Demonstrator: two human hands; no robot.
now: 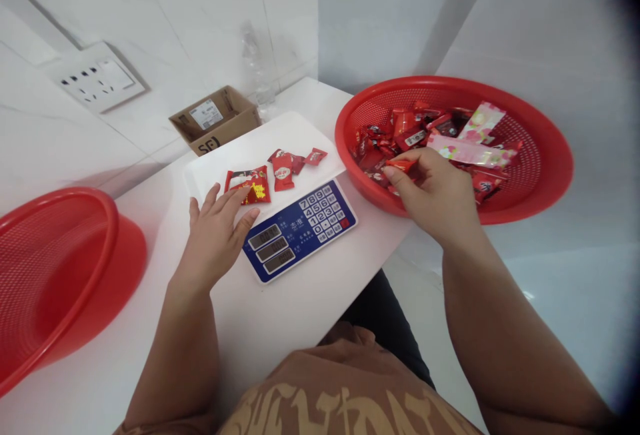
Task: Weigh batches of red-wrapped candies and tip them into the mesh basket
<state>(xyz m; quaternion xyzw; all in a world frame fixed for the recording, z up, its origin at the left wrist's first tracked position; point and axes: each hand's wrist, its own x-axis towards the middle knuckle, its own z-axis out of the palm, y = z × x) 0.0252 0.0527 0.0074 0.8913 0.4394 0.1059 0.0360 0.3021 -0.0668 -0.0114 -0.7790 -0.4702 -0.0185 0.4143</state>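
My left hand (215, 231) is spread open at the near left side of the digital scale (310, 235), its fingertips over a large red snack packet (255, 185). Beside that packet on the white weighing pan (295, 129) lie a few smaller red packets (283, 172). My right hand (437, 188) is over the near rim of a red mesh basket (555, 155), pinching a small red-orange wrapped candy (401, 165) between thumb and fingers. Many red wrapped sweets and two pink floral packets (470, 151) fill the basket below it.
A second red basket (125, 255) stands at the left of the white table (250, 328). Behind the scale are an open cardboard box (227, 129) and a clear plastic bottle (257, 65) against the tiled wall. A socket panel (97, 78) is at upper left.
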